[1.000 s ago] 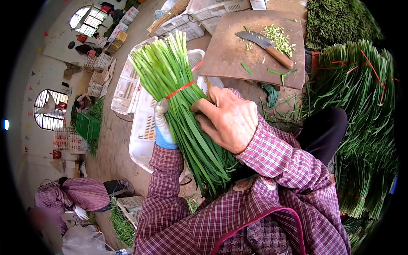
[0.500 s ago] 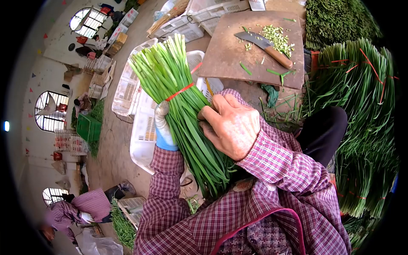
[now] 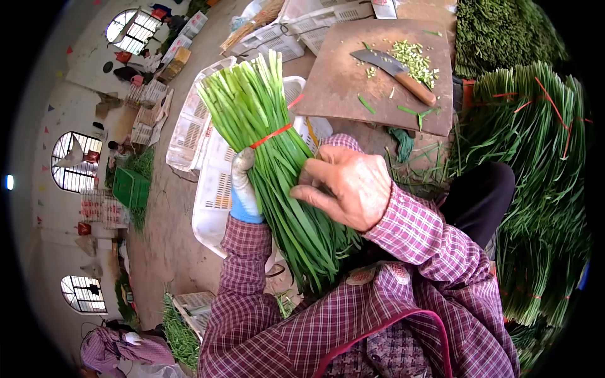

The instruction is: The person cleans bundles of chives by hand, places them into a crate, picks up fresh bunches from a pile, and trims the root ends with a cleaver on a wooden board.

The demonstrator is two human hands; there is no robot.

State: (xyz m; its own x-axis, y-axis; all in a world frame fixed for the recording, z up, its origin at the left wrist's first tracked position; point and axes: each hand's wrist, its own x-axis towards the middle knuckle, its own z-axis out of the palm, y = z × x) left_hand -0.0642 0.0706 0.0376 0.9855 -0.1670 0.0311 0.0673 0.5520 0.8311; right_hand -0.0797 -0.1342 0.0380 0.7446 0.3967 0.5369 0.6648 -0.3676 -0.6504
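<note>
A bunch of garlic chives, bound by a red band, slants before my chest, pale cut stems up and green leaf ends down. My left hand, in a whitish glove with a blue cuff, is closed round its left side just below the band; most of its fingers are hidden behind the leaves. On the right side of the bunch, my bare right hand has its fingers bent against the leaves and its thumb lying across them. Its fingertips are partly hidden.
A knife and chopped stem bits lie on a brown board. White crates stand beyond the bunch. Piled chives line the right side. A bent-over person is at lower left, near a crate with greens.
My right hand has shifted slightly right, its thumb now stretched further across the leaves. The bunch has tilted a little to the right. The person at lower left has bent lower.
</note>
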